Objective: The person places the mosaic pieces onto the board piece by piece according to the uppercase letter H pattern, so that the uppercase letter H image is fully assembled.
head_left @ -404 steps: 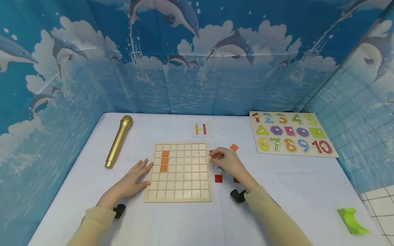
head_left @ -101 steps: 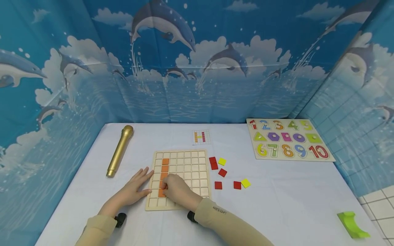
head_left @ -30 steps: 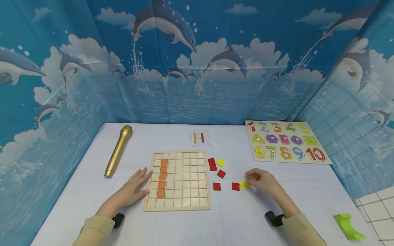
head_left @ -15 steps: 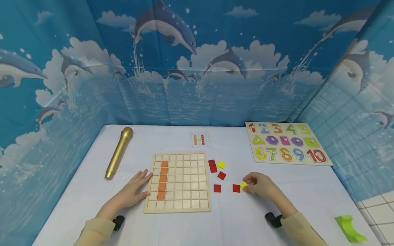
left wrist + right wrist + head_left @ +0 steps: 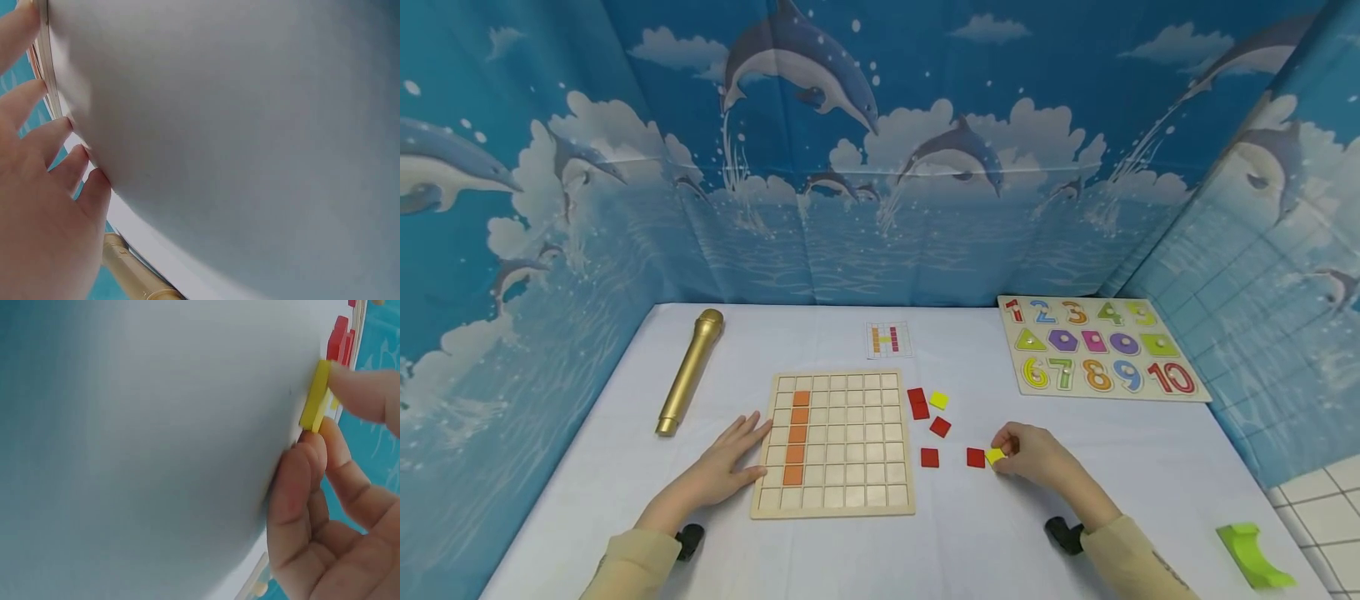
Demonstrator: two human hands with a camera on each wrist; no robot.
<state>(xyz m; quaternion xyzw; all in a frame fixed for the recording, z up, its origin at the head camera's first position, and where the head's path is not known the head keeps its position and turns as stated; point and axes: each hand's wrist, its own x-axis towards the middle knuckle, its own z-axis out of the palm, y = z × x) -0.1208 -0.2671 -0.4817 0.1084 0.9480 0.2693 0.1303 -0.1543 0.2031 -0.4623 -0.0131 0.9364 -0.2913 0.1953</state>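
Straight, spread fingers of my left hand (image 5: pixel 724 462) touch the left edge of the wooden grid board (image 5: pixel 865 511). Several orange tiles (image 5: pixel 797 434) form one vertical column in the board's cells. To the right of the board, my right hand (image 5: pixel 1037 457) pinches a yellow square tile (image 5: pixel 995 456) at the table surface. In the right wrist view, that yellow tile (image 5: pixel 316 395) stands between the thumb and a fingertip. Just left of it lies a red tile (image 5: pixel 975 458). More red tiles (image 5: pixel 929 457) and another yellow tile (image 5: pixel 938 401) lie nearer the board.
A small pattern card (image 5: pixel 890 340) lies behind the board. At the left is a gold microphone (image 5: pixel 691 371). A number and shape puzzle board (image 5: pixel 1103 348) occupies the back right, and a green curved block (image 5: pixel 1253 556) sits at the front right. A dolphin-print curtain (image 5: pixel 880 225) borders the table.
The orange column has grown downward from three tiles. My right hand has moved from the board rightward to the yellow tile and now pinches it. The left hand stays at the board's edge.
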